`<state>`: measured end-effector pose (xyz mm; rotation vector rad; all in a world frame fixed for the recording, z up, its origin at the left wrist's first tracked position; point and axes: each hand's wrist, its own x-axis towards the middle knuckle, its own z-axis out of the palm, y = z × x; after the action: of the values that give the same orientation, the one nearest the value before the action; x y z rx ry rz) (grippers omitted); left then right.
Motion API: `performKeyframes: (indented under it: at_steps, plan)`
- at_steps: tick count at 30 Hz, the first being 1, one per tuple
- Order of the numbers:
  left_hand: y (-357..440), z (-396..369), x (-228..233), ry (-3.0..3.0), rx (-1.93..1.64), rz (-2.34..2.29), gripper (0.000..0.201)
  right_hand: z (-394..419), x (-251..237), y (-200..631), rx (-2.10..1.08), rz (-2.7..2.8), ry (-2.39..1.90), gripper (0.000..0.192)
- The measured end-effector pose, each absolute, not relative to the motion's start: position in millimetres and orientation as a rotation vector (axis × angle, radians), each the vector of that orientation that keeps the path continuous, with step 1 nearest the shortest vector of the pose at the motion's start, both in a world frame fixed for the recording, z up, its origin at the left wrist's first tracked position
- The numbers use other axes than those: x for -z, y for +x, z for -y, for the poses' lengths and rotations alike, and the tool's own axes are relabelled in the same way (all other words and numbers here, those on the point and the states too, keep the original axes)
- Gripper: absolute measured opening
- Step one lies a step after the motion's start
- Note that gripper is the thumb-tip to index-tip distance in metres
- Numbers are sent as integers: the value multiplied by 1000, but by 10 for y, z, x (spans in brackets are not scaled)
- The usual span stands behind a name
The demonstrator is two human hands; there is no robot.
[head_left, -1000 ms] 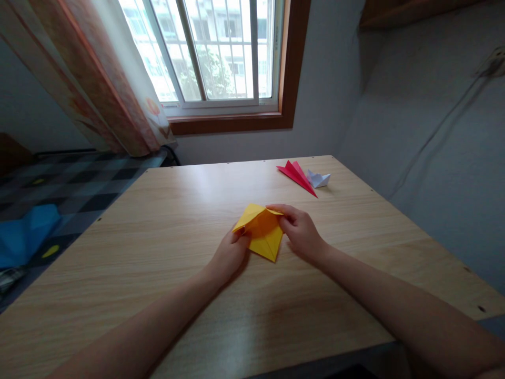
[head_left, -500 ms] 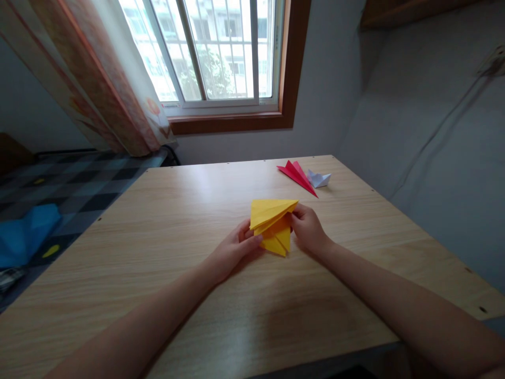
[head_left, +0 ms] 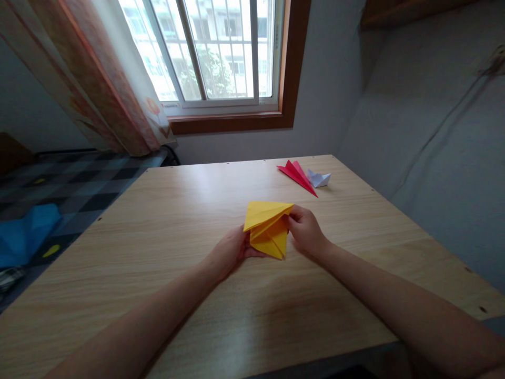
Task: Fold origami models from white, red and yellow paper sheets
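A folded sheet of yellow paper (head_left: pixel 269 229) is held between my two hands above the wooden table. Its upper flap slants over an open pocket, and a pointed corner hangs at the bottom. My right hand (head_left: pixel 304 227) pinches the paper's right edge near the upper corner, thumb in front. On the left side, my left hand (head_left: pixel 236 247) holds the paper from behind and below. Some of its fingertips show under the lower edge; its thumb is hidden by the paper.
Toward the table's (head_left: pixel 177 221) back right lie a red paper plane (head_left: pixel 296 176) and a white paper boat (head_left: pixel 319 179), close together. A bed with a checked cover (head_left: pixel 90 181) stands at left, a blue item (head_left: pixel 29 234) on it. Behind the table is a window (head_left: pixel 216 58).
The yellow paper has shifted slightly left and its pocket gapes wider. My left thumb has gone from the paper's front face to out of sight. The right hand keeps its pinch.
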<state>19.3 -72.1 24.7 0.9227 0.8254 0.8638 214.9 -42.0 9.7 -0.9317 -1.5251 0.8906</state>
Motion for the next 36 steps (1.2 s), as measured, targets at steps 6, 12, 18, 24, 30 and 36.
performKeyframes:
  at_steps: [6, 12, 18, 24, 30, 36]
  plan:
    - [231, 721, -303, 840, -904, -914, 32, 484, -154, 2137, -834, 1644, -923, 30]
    - [227, 728, -341, 832, -896, -919, 26, 495, -174, 2144, -847, 1625, -917, 44]
    - [196, 714, -329, 828, -895, -900, 25, 470, -141, 2151, -891, 1580, -919, 45]
    - [175, 689, -276, 857, -906, -795, 36, 475, -152, 2150, -937, 1547, -1014, 34]
    - [161, 734, -287, 927, -906, -739, 46, 434, -161, 2170, -952, 1448, -1068, 30]
    - [216, 788, -282, 1203, -979, -893, 57, 498, -230, 2155, -872, 1557, -1064, 33]
